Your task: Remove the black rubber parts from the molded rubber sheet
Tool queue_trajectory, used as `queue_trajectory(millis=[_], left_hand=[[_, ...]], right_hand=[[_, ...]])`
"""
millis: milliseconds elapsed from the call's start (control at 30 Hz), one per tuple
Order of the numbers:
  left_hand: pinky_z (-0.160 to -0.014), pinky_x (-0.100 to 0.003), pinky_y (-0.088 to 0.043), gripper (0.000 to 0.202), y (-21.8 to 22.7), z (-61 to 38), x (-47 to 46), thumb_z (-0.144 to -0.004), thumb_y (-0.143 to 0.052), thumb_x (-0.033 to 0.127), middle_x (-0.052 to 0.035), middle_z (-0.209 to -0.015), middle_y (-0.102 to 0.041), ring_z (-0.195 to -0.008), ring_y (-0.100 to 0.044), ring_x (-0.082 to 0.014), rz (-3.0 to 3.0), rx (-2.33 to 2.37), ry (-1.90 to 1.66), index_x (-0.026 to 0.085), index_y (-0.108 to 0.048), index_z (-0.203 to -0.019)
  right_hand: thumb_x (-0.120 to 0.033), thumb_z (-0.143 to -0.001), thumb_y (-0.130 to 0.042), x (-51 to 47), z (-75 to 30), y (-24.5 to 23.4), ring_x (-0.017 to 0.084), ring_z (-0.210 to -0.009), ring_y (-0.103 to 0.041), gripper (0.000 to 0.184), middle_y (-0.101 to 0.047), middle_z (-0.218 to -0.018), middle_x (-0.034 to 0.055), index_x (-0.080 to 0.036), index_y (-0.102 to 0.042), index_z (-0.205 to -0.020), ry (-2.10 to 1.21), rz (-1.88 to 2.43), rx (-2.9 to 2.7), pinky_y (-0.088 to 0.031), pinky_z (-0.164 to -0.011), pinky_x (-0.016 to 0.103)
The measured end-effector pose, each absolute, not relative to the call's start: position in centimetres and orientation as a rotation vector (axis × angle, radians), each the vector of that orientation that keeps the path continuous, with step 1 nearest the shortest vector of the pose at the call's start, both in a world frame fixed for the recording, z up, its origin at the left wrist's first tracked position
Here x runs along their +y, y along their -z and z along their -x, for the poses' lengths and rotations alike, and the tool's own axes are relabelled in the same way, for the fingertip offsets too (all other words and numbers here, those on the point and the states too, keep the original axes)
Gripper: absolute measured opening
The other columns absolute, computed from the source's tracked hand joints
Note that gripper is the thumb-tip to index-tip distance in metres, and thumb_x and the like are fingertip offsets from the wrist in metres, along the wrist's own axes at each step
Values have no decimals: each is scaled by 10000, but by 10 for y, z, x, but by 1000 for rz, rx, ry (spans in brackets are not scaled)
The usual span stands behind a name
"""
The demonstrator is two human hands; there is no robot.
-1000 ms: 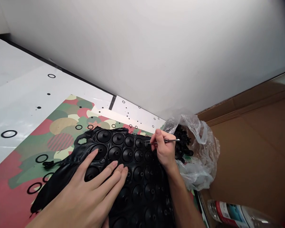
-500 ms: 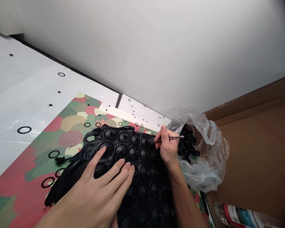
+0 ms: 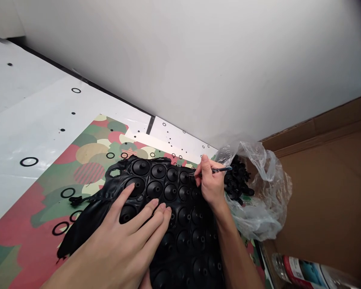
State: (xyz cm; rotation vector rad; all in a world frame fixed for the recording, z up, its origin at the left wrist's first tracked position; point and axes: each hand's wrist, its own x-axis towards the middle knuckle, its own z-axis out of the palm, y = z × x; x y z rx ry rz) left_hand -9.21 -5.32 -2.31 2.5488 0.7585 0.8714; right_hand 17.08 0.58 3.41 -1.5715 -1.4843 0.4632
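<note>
A black rubber sheet (image 3: 174, 204) with rows of round molded cups lies across a patterned board (image 3: 92, 153). My left hand (image 3: 129, 237) rests on the sheet with its fingers spread, the index fingertip on a cup near the upper left. Metal tweezers (image 3: 218, 170) are pinched in my right hand (image 3: 212, 182). Their tips are at a cup in the top row, towards the right; whether they grip anything there is too small to tell. At the sheet's left side is a ragged, torn edge with a hole.
A clear plastic bag (image 3: 266, 204) holding black rubber pieces (image 3: 237, 180) stands right of my right hand. Black rings (image 3: 29, 161) and small black discs lie scattered on the board and white surface (image 3: 48, 104). A bottle (image 3: 307, 271) lies by brown cardboard (image 3: 327, 192) at lower right.
The tweezers have tilted slightly in my right hand, their tips still at the same top-row cup. My left hand stays spread on the sheet. The whole view has shifted a little.
</note>
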Motion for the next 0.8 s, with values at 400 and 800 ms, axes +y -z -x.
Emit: queue_trajectory(millis=[400,800], left_hand=[[-1461,-597,70,601,23,92,-55,-956,-671,400,-67,-1577,-731,-1474,-668,-349,-2564,779,-831,282,-741,-1542],[-1468,-558,49,602,13,96,-55,-975,-665,450,-89,-1533,-760,-1430,-699,-334,-2530,776,-836,223,-742,-1528]], right_hand=[[-597,-1208,-431,1,-178,-22,137,-511,-468,638,-498,-588,-26,-253,-536,-681,-156,1525,-1896,-357,-556,311],[-640,-1190,-481,20,-170,-14,148,-566,-393,627,-506,-631,-19,-253,-525,-699,-49,1523,-2053,-276,-608,334]])
